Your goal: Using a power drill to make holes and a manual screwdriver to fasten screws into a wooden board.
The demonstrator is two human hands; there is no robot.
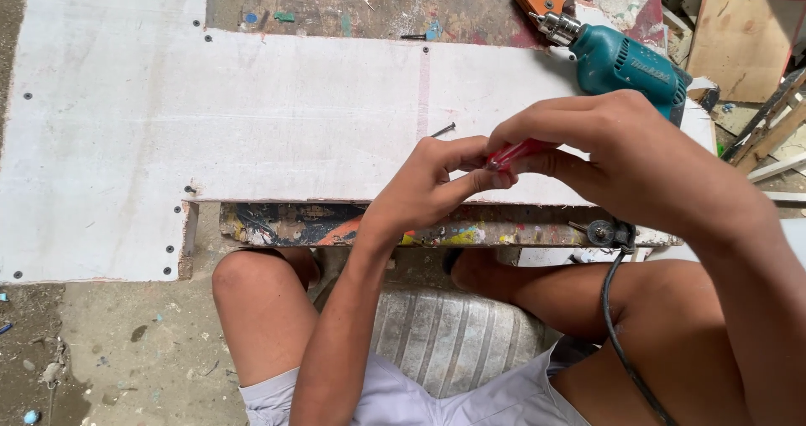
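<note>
My right hand grips a red-handled tool, likely a screwdriver, over the white board. My left hand pinches at the tool's tip with thumb and fingers closed; what sits at the tip is hidden. A loose dark screw lies on the board just beyond my left hand. A teal electric drill rests on the board's far right, its black cord trailing down over my right leg.
The white board is screwed down with several dark screws along its edges. A paint-splattered plank runs under its near edge. Wood scraps lie at the right. I sit on a ribbed grey seat over dirt ground.
</note>
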